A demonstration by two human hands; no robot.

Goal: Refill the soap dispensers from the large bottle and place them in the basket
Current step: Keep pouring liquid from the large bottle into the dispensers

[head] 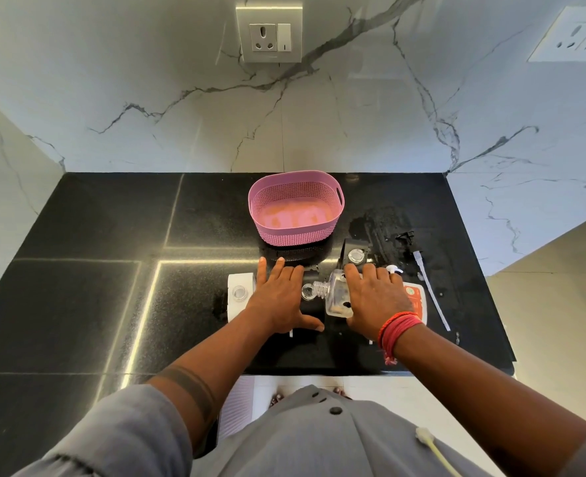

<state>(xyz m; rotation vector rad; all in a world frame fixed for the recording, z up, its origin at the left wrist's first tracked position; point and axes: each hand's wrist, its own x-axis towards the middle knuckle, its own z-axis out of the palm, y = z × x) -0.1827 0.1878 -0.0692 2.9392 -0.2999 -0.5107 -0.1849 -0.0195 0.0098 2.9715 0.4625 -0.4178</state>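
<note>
Pink basket (296, 208) empty, far; right hand (375, 297) grips clear bottle (332, 294) tipped over black dispenser (314, 304); left hand (279, 297) flat, open; label unreadable.

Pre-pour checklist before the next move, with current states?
1. Black dispenser mouth uncapped: ok, the clear ring shows open.
2. Left hand steadying the black dispenser: ok, it lies flat on its top.
3. Clear bottle gripped: ok, the right hand wraps it, bottle tilted with its neck at the dispenser mouth.
4. Liquid flowing: cannot tell, no stream visible.
5. Basket ready: ok, the pink basket holds no dispensers, stands apart behind the hands.
6. Counter dry: not ok, a wet patch spreads right of the basket, near the loose pump tube.
</note>
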